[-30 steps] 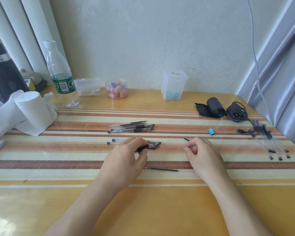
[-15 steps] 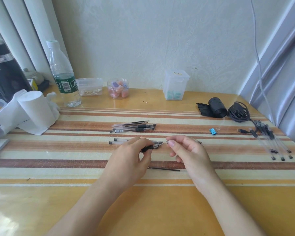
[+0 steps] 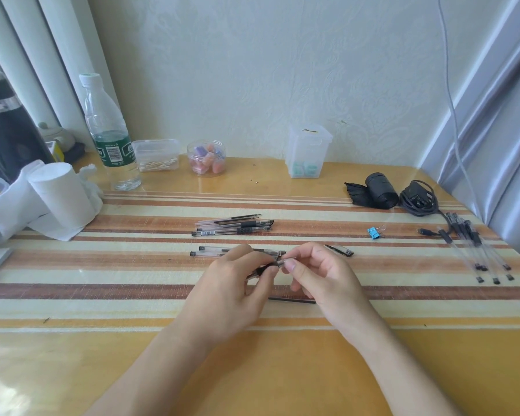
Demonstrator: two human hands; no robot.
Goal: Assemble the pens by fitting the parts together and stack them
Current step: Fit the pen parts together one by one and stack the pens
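Note:
My left hand [image 3: 231, 286] grips a clear pen barrel [image 3: 263, 269] by its black rubber grip, lifted just above the striped mat. My right hand [image 3: 321, 274] pinches a small pen tip [image 3: 287, 261] against the barrel's front end. Two clear barrels [image 3: 213, 250] lie just behind my left hand. A black refill [image 3: 291, 300] lies on the mat under my hands. A pen cap [image 3: 339, 250] rests behind my right hand. A stack of pens [image 3: 233, 227] lies further back. Several more barrels [image 3: 475, 250] sit at the right edge.
A blue binder clip [image 3: 375, 232] lies right of the stack. A black roll [image 3: 379, 190] and a charger with cable [image 3: 418, 199] sit at the back right. A water bottle [image 3: 108, 136], clear containers [image 3: 308, 151] and a paper roll [image 3: 60, 193] line the back and left.
My right hand picked the small tip up from the mat on the right and brought it left to the barrel's end. My left hand lifted the barrel slightly.

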